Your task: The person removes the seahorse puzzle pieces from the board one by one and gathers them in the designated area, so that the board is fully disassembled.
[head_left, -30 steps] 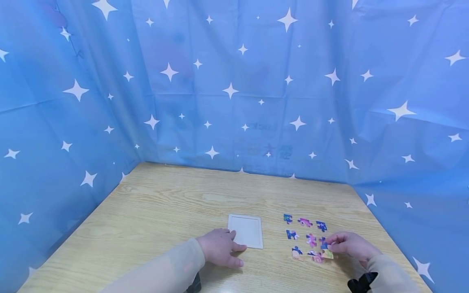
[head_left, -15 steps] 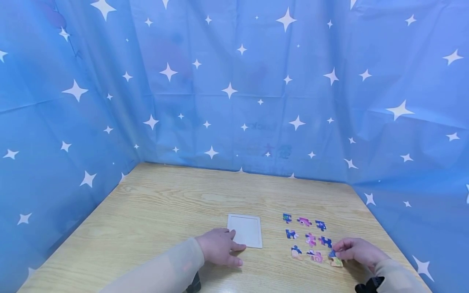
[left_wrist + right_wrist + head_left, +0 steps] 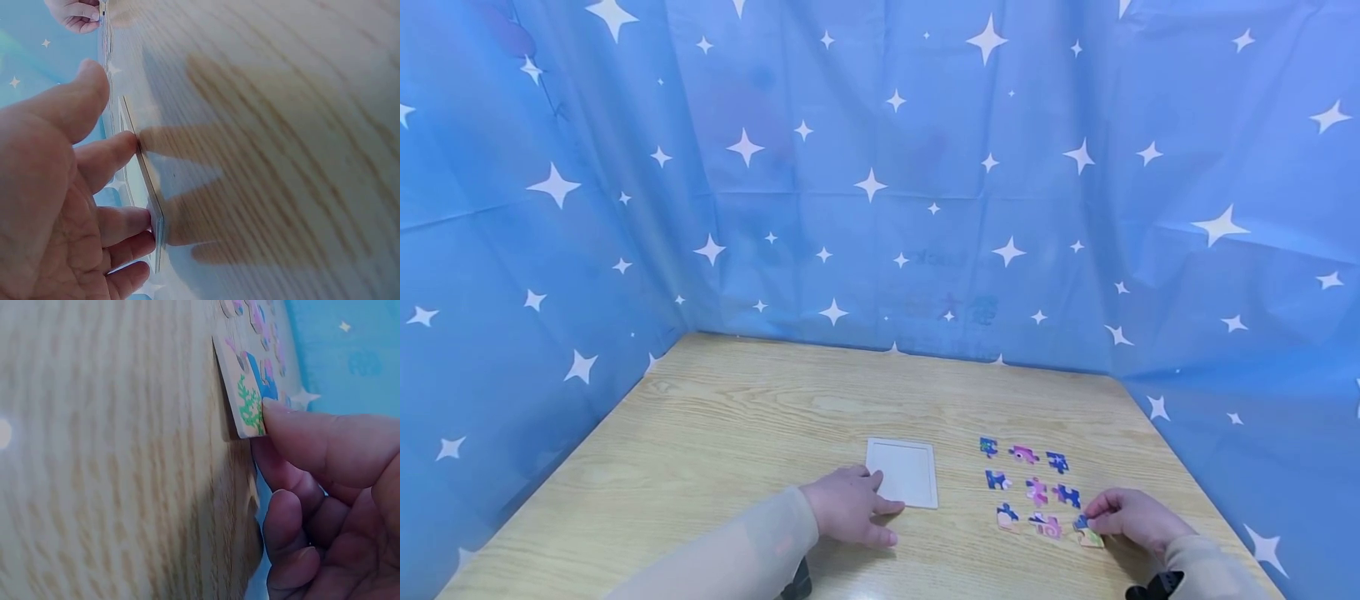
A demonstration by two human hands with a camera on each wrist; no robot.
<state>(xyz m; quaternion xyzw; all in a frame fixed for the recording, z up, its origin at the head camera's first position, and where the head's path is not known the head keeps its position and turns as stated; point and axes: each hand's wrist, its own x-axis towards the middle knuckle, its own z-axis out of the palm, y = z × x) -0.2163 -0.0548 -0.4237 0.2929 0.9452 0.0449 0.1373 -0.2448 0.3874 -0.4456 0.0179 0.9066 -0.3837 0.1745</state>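
My right hand (image 3: 1138, 521) pinches a corner jigsaw piece (image 3: 245, 403) between thumb and finger. That piece is blue and sand-coloured with a green plant print, and it looks slightly raised off the wood in the right wrist view. My left hand (image 3: 852, 507) touches the near left edge of a white square puzzle tray (image 3: 917, 492) with its extended fingertips (image 3: 128, 142). Left of the held piece lie other jigsaw pieces, among them a pink one (image 3: 1047, 525), a dark blue one (image 3: 1067, 495) and a blue and cream one (image 3: 1007, 518).
More pieces lie in loose rows behind, such as a pink one with an eye (image 3: 1023, 454) and a blue one (image 3: 988, 447). The wooden table (image 3: 737, 408) meets a blue star-patterned curtain (image 3: 880, 233) at the back and sides.
My right hand has moved right and toward me with the corner piece, away from the neighbouring pieces, then nearly stopped. The left hand and tray have stayed in place.
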